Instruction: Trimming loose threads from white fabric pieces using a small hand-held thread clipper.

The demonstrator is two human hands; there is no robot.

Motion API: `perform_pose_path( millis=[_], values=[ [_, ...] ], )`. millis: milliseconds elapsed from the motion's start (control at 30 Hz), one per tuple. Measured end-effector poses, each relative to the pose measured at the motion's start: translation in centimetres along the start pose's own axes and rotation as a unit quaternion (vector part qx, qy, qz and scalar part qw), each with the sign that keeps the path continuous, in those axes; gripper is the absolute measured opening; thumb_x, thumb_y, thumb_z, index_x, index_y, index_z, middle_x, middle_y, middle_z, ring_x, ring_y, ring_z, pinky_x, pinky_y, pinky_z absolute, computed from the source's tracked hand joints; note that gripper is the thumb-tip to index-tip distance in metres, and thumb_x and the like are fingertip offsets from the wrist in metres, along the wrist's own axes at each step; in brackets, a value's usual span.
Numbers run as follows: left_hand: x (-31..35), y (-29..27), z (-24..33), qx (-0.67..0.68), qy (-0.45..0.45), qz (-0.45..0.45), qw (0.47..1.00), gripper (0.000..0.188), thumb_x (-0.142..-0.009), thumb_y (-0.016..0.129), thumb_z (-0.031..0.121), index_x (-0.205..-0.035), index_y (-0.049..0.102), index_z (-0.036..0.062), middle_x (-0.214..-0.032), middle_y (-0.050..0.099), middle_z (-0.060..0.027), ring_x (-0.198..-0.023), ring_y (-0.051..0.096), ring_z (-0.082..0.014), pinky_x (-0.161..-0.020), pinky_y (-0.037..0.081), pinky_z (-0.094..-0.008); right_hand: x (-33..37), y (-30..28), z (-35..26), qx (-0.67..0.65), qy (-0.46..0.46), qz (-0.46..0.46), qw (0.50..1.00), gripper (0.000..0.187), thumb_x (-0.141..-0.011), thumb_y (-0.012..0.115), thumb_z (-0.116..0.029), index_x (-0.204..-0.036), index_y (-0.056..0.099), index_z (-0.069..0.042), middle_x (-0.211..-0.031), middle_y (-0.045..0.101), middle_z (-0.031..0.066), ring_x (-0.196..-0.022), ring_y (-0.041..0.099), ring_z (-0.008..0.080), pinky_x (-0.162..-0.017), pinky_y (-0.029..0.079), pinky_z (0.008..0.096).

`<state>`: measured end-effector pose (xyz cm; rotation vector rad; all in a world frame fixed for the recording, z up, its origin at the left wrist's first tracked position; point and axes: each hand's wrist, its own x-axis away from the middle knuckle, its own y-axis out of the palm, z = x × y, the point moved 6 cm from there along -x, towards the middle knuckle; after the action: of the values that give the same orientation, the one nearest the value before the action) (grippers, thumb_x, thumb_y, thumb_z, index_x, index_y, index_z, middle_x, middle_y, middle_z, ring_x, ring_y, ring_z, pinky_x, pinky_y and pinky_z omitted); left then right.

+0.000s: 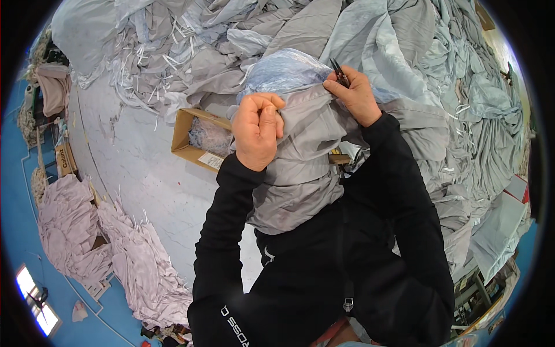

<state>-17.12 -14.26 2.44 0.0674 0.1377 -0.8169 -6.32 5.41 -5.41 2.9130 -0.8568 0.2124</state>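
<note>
A length of grey cloth hangs between my hands, its hemmed upper edge pulled across and its lower part draped against my front. My left hand is closed at the left end of that edge; its curled fingers hide just what they pinch. With thumb and forefinger, my right hand pinches the other end of the edge. Black thread snips are tucked in the same hand, their tips pointing up and away from me. Behind the cloth bulges a pale blue, sheer-looking fabric.
An open cardboard box with clear plastic inside stands left of my left hand on the pale tabletop. Heaps of grey-blue cloth with white ties cover the far and right sides. Pinkish cloth hangs over the left edge above a blue floor.
</note>
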Motion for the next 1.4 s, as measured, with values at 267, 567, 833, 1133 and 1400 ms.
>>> perform_pose_path(
  millis=[267,567,833,1133,1400],
  values=[
    [-0.1,-2.4,-1.0,-0.203,-0.008,-0.058,0.977,0.008,-0.099,0.046,0.004,-0.091,0.046,0.0028,-0.076,0.058,-0.0051,-0.05,0.05,-0.0088,-0.049,0.042,-0.0262,-0.3,-0.1,-0.1,0.04,-0.031,0.003,0.999,0.011,-0.09,0.068,-0.011,-0.087,0.061,-0.002,-0.073,0.054,-0.0062,-0.067,0.046,0.0024,-0.06,0.037,0.0204],
    [1.2,-2.0,0.1,-0.082,-0.032,0.018,0.996,0.009,-0.101,0.044,0.003,-0.091,0.045,0.0025,-0.081,0.057,-0.0063,-0.055,0.052,-0.0086,-0.053,0.044,-0.0241,3.3,2.2,-7.8,0.282,-0.224,0.074,0.93,0.019,-0.088,0.068,-0.01,-0.105,0.065,-0.002,-0.081,0.06,0.0003,-0.069,0.052,0.0099,-0.064,0.043,0.025],
    [1.5,-3.1,-0.1,-0.056,0.053,0.125,0.989,0.01,-0.101,0.047,0.005,-0.091,0.047,0.0032,-0.093,0.056,-0.006,-0.063,0.05,-0.0064,-0.056,0.042,-0.0199,5.4,9.1,-11.7,0.359,-0.291,-0.019,0.886,0.031,-0.082,0.072,-0.012,-0.113,0.065,-0.008,-0.08,0.057,0.0088,-0.065,0.058,0.0254,-0.06,0.047,0.0343],
    [2.1,-4.1,-2.6,0.126,-0.022,0.215,0.968,0.007,-0.1,0.052,0.006,-0.096,0.056,0.0022,-0.105,0.058,-0.0051,-0.085,0.054,-0.008,-0.078,0.045,-0.0227,3.5,10.6,-11.0,0.41,-0.322,-0.09,0.849,0.03,-0.08,0.074,-0.017,-0.107,0.065,-0.009,-0.085,0.059,0.0057,-0.071,0.063,0.026,-0.06,0.049,0.0353],
    [2.0,-3.7,-2.2,0.213,-0.024,0.212,0.953,0.007,-0.1,0.052,0.007,-0.1,0.055,0.0005,-0.111,0.059,-0.0081,-0.093,0.058,-0.0123,-0.087,0.049,-0.0285,3.4,11.3,-11.7,0.458,-0.328,-0.121,0.817,0.03,-0.077,0.074,-0.016,-0.105,0.066,-0.01,-0.085,0.059,0.0041,-0.074,0.063,0.0255,-0.059,0.048,0.0365]
  ],
)
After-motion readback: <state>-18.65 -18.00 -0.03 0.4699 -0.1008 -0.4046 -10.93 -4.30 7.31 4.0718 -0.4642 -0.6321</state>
